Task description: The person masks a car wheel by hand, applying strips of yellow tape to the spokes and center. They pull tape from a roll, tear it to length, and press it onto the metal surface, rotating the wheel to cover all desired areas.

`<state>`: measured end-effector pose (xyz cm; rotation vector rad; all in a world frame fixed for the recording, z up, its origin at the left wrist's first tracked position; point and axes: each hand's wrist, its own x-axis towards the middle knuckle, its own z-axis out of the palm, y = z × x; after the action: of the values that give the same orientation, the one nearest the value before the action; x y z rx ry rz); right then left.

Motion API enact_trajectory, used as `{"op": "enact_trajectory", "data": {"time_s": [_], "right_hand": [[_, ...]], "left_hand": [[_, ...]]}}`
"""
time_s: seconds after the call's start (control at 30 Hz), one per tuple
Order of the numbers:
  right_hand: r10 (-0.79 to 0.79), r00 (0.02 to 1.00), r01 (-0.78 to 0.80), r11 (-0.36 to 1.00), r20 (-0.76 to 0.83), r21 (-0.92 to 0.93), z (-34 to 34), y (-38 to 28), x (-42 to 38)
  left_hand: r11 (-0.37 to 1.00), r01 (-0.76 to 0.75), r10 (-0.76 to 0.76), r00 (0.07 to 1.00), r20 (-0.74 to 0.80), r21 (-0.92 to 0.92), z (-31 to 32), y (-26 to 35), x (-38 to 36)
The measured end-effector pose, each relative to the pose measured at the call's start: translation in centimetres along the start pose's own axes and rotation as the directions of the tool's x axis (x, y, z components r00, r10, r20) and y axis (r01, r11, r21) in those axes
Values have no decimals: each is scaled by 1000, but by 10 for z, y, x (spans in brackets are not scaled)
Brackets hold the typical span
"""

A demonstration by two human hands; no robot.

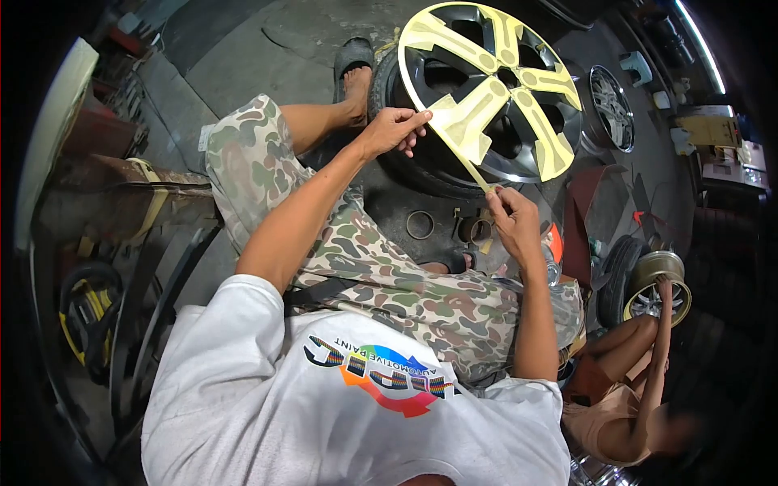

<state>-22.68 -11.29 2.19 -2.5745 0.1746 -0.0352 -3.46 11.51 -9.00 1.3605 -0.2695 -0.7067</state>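
A black wheel rim point(486, 89) lies tilted on a tire, its spokes and outer edge covered with pale yellow masking tape point(466, 121). A narrow strip of tape point(474, 172) stretches straight along the rim's lower left edge and beyond it. My left hand point(395, 132) pinches at the tape on the rim's left edge, thumb and forefinger together. Below the rim, my right hand point(512, 217) holds the strip's lower end between its fingertips.
A metal ring point(420, 224) and a tape roll point(472, 230) lie on the floor between my legs. Another rim point(609, 109) stands at the right. At lower right a seated person point(620, 397) touches a gold-edged rim point(658, 283). A brown beam point(121, 190) is at the left.
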Motion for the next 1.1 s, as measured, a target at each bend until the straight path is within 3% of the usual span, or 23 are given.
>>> {"op": "enact_trajectory", "data": {"time_s": [0.2,0.57,0.63,0.73,0.8,0.9,1.03,1.1], "right_hand": [[-66,998,66,998,15,-7,-26,5,-1],[-121,992,121,993,47,-12,-15,11,-9],[-114,992,115,993,57,-16,-14,12,-9],[-87,996,84,994,30,71,-10,12,-14],[41,994,-70,949,100,307,-15,7,-15],[45,986,-107,903,158,416,-31,-9,-13],[32,980,-117,889,194,443,-39,-24,-12],[-59,981,-14,928,185,373,-35,-21,-14]], "left_hand": [[1000,8,-8,1000,9,9,2,1,-1],[999,2,-3,1000,28,37,4,-2,0],[979,19,-15,1000,17,-204,-1,-2,2],[990,1,2,1000,24,-141,-4,2,6],[993,0,5,999,41,-120,-3,1,6],[989,-6,13,999,47,-145,-2,-2,7],[991,-6,11,999,40,-131,-2,2,5],[991,2,2,999,38,-130,-2,2,4]]}}
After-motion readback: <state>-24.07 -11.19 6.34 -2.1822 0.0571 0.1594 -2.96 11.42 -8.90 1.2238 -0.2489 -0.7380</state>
